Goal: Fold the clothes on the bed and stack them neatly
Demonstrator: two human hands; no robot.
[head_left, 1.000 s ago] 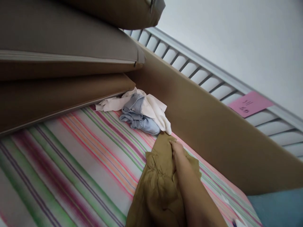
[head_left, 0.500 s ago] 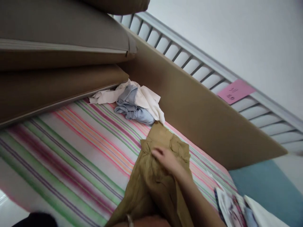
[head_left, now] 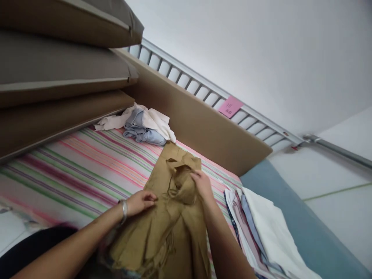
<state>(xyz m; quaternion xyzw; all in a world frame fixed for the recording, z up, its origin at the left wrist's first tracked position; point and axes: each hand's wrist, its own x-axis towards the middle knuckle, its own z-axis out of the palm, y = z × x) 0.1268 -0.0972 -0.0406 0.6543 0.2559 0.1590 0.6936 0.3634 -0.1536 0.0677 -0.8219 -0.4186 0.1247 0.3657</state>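
Note:
A mustard-brown garment (head_left: 180, 221), creased and gathered in its upper part, lies lengthwise before me on the striped sheet. On its right side, my right hand (head_left: 202, 185) pinches a bunched fold near the top. My left hand (head_left: 142, 202), with a bracelet on the wrist, rests at the left edge with its fingers curled together on the cloth. Part of the garment's lower end is hidden by my arms. Beyond its far end lies a crumpled heap of white cloth (head_left: 159, 123) and light blue cloth (head_left: 145, 134).
Folded clothes (head_left: 261, 228) are stacked at the right on the striped sheet (head_left: 95, 159). Thick brown-grey cushions (head_left: 64, 66) rise at the left. A brown board (head_left: 197, 120) stands along the back beside a slatted rail with a pink note (head_left: 231, 107).
My left hand has come up from the bottom edge to the garment's left side. My right hand now grips a lifted fold of the cloth. The view has shifted to the right.

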